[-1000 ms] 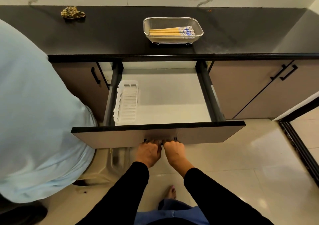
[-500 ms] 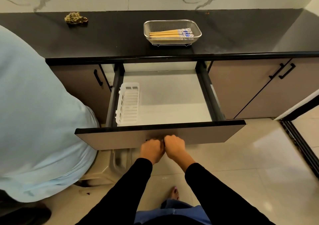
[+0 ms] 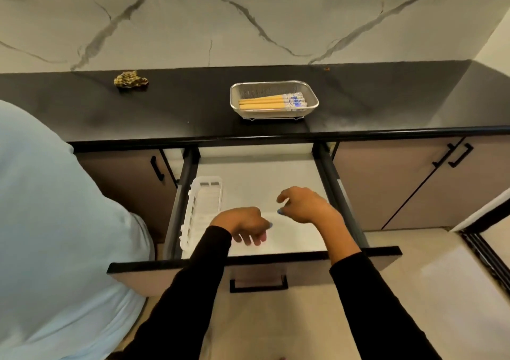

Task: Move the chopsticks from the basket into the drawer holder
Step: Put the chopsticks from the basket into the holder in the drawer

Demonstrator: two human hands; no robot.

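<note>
Drawer front: I see the drawer (image 3: 276, 183) pulled out toward me, its black bar handle (image 3: 259, 284) at 6 o'clock, touched by neither hand.
Left hand: my left hand (image 3: 242, 223) hangs over the white drawer floor just right of the holder, fingers loosely curled downward and grasping nothing.
Right hand: my right hand (image 3: 305, 204) hovers over the drawer floor at about 3 o'clock from the left one, the two apart; fingers loosely bent, thumb and forefinger near each other, nothing held.
Holder: the white slotted plastic holder (image 3: 202, 208) lies along the drawer's left wall, at 9 o'clock from my left hand; I see nothing in it.
Chopsticks: the yellow chopsticks (image 3: 271, 102) with blue-and-white patterned ends lie flat in a bundle inside the basket, at 12 o'clock from my hands, patterned ends pointing to 3 o'clock.
Basket: the metal mesh basket (image 3: 311, 103) stands on the black countertop (image 3: 179, 106), directly beyond the drawer.
Far left: a crumpled brownish cloth (image 3: 131, 79) sits on the counter at 10 o'clock.
Bystander: a person in a light blue garment (image 3: 55, 235) fills the 9 o'clock edge.
</note>
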